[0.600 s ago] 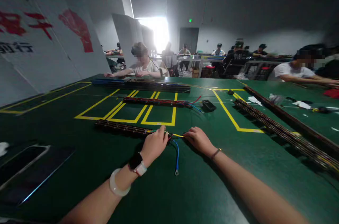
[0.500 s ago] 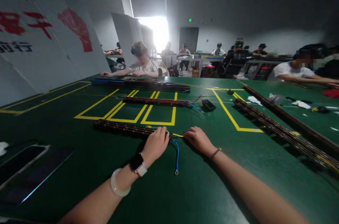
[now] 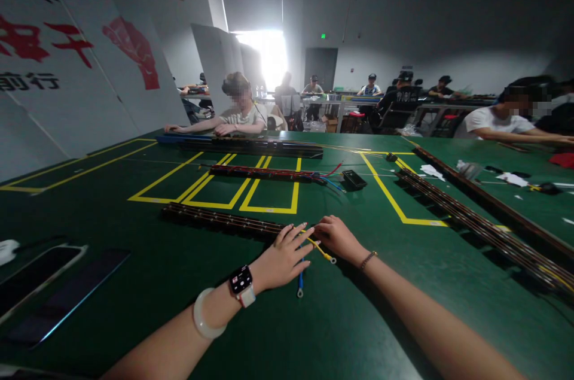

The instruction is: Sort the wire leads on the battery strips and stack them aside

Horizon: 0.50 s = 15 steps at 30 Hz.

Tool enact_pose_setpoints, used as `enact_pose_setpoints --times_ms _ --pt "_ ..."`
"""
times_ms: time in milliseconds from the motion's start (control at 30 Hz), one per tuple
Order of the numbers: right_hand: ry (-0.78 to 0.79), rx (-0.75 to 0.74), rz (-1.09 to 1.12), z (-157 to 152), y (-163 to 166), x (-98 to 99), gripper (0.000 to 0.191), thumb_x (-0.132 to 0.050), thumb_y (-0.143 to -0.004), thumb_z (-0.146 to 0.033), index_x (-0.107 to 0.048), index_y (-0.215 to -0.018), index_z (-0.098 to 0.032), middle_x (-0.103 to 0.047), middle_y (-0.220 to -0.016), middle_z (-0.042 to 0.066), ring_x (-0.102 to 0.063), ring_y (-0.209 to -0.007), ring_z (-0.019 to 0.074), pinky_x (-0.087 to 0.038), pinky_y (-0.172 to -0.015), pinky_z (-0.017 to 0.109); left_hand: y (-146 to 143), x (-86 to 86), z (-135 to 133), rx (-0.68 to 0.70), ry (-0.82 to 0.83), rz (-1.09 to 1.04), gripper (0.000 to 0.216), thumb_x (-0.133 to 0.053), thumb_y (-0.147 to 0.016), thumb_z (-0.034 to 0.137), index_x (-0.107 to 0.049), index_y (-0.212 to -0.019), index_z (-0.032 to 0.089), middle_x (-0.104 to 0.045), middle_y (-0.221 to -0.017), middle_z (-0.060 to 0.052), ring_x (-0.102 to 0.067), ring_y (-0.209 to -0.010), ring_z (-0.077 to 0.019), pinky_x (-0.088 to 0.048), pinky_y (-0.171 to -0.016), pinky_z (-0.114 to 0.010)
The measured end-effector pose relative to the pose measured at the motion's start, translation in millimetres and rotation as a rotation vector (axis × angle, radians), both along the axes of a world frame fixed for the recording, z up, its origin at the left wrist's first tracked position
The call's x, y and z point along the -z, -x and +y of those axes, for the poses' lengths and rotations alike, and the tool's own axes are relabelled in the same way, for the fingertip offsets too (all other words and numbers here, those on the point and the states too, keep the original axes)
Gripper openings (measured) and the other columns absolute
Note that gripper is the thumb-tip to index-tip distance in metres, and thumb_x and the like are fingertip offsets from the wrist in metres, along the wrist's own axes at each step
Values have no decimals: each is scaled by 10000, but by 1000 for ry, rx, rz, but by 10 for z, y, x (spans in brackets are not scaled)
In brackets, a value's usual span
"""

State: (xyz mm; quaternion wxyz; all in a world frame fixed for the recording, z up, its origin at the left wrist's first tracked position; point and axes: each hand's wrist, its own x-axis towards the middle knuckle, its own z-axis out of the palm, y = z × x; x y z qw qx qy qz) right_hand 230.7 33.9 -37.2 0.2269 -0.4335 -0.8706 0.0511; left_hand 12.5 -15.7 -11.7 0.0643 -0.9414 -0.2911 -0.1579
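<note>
A long dark rail-like assembly (image 3: 224, 216) with metal strips lies on the green table, its right end reaching my left hand. My left hand (image 3: 284, 257) is over that end with its fingers spread. A yellow cable (image 3: 321, 249) with a ring terminal runs out from under its fingers, and a blue cable (image 3: 300, 282) with a ring terminal hangs below them. My right hand (image 3: 338, 239) is closed in a pinch close to my left fingertips, just above the yellow cable's terminal. What the pinch holds is hidden.
A bundle with red and blue leads (image 3: 269, 173) and a small black box (image 3: 354, 179) lie beyond. Long rail assemblies (image 3: 466, 218) lie to the right. Two phone-like slabs (image 3: 81, 290) are at left. Co-workers (image 3: 242, 105) sit across and to the right.
My left hand has opened and shifted right across the cables. The yellow cable's ring end has left my right fingers and now lies below them. My right hand stays nearly in place.
</note>
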Motion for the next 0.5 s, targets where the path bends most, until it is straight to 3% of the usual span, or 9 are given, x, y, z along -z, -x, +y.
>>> enact_pose_setpoints --times_ms 67,133,200,300,400,500 --pt "33 -4 18 8 8 -22 167 -549 -885 -206 -691 -970 -182 -650 -879 64 -548 -815 166 -400 -768 290 13 -25 -9 30 -14 -48 310 -442 -925 285 -563 -1206 231 -370 -1460 -70 -317 -1336 -234 -211 -1098 -424" --pt "89 -7 50 10 16 -55 218 -548 -876 -182 -670 -1057 -187 -657 -949 69 -557 -874 172 -411 -800 292 26 -44 -20 42 -27 -101 262 -437 -913 228 -618 -1100 206 -485 -1346 -97 -429 -1232 -231 -292 -1042 -408" --pt "166 -9 79 -3 28 -102 250 -538 -876 -184 -657 -1096 -187 -656 -1000 75 -562 -920 173 -420 -820 288 32 -50 -28 25 -1 -115 235 -433 -904 236 -651 -962 169 -612 -1095 -108 -541 -1028 -216 -386 -924 -376" --pt "266 -7 86 -60 55 -179 269 -544 -883 -310 -661 -1093 -188 -648 -1020 85 -565 -932 182 -430 -836 296 24 -33 -24 -34 122 -72 302 -401 -913 252 -641 -766 145 -626 -778 -73 -567 -738 -169 -427 -725 -306" --pt "306 11 43 -133 94 -217 380 -612 -819 -456 -662 -1090 -193 -631 -1028 97 -548 -960 213 -426 -858 329 -1 -17 -7 -128 277 -106 350 -373 -928 249 -638 -723 146 -628 -725 -62 -567 -658 -146 -411 -651 -268" --pt "329 27 25 -164 138 -192 411 -672 -767 -457 -663 -1069 -179 -620 -1016 100 -538 -952 223 -424 -850 334 -37 -37 -9 -262 427 -233 343 -370 -930 271 -642 -757 155 -643 -777 -68 -591 -702 -154 -415 -657 -259"
